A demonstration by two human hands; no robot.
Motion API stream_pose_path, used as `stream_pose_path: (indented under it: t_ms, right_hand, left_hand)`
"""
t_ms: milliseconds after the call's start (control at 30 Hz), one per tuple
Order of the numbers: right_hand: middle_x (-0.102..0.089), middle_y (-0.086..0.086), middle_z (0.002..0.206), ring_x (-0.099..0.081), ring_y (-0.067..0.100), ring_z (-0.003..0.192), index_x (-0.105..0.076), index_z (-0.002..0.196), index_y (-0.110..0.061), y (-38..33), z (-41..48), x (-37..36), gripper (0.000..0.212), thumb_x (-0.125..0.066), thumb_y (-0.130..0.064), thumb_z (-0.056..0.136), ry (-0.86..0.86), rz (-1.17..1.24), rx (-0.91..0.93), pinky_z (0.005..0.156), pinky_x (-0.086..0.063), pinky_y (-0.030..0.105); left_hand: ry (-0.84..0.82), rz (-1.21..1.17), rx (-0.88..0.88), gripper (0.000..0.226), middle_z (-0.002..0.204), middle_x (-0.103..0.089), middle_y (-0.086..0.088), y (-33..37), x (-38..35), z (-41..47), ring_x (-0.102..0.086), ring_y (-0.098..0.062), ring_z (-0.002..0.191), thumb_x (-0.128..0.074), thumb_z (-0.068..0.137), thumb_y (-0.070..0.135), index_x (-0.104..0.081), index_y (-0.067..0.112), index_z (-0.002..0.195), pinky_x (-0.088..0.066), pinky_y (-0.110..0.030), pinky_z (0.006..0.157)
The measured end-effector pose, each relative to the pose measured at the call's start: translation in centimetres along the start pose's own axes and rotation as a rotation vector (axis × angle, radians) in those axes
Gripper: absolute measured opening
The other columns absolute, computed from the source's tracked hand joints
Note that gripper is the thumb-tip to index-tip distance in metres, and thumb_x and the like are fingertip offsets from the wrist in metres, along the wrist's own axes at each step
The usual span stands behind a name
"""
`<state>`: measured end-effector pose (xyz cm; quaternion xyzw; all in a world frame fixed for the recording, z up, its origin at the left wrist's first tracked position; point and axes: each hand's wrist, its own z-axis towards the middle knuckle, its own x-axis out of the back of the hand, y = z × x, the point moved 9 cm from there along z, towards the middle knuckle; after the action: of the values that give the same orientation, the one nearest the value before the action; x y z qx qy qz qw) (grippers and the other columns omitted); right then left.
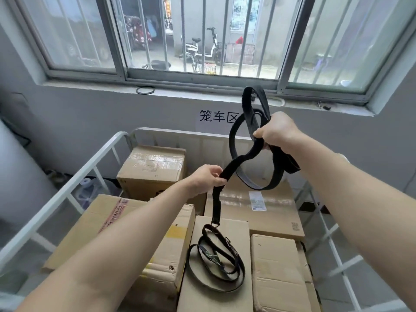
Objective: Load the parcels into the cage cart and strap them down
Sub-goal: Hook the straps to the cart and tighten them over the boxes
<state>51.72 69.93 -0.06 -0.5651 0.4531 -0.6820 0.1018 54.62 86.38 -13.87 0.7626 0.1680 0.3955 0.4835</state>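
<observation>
Cardboard parcels (273, 262) pack the white cage cart (67, 188); at 6 o'clock one end of the black strap (216, 199) lies coiled on a parcel. At centre, the left hand (206, 180) pinches the strap between thumb and fingers. At 1 o'clock, the right hand (278, 131) grips bunched loops, fingers curled tight. A barred window (202, 78) sits at 12.
</observation>
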Motion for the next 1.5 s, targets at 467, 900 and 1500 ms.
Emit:
stream_pose_path:
  t_ms: [467,900,1500]
  right_hand:
    - [-0.062,0.014,0.120,-0.058,0.029,0.104,-0.058,0.116,-0.002,6.1,1.4,-5.5,0.038,-0.069,-0.021,0.085,-0.268,-0.434,0.075,0.083,-0.047,0.032]
    - [-0.069,0.004,0.095,-0.066,0.020,0.092,-0.069,0.096,-0.016,-4.4,-2.8,-19.6,0.011,-0.065,-0.024,0.090,-0.830,-0.088,0.387,0.089,-0.050,0.033]
    - [-0.066,0.015,0.107,-0.068,0.023,0.093,-0.061,0.095,-0.007,-17.3,-1.0,-35.9,0.015,-0.047,-0.001,0.097,-1.226,0.069,0.254,0.087,-0.052,0.035]
  left_hand:
    - [0.197,0.317,0.075,0.028,0.096,-0.063,-0.008,0.4,2.9,-1.9,-0.056,-0.018,0.081,-0.044,0.100,0.015,-0.063,0.013,0.121,-0.046,-0.022,0.069]
    - [0.462,0.317,-0.011,0.015,0.095,-0.062,-0.003,0.0,12.8,-6.2,-0.059,-0.023,0.092,-0.050,0.097,0.013,-0.063,0.015,0.104,-0.050,-0.034,0.082]
    - [0.583,-1.339,0.418,0.033,0.111,-0.068,-0.013,-23.2,23.4,-1.4,-0.067,-0.023,0.095,-0.045,0.100,0.028,-0.053,0.012,0.127,-0.046,-0.041,0.097]
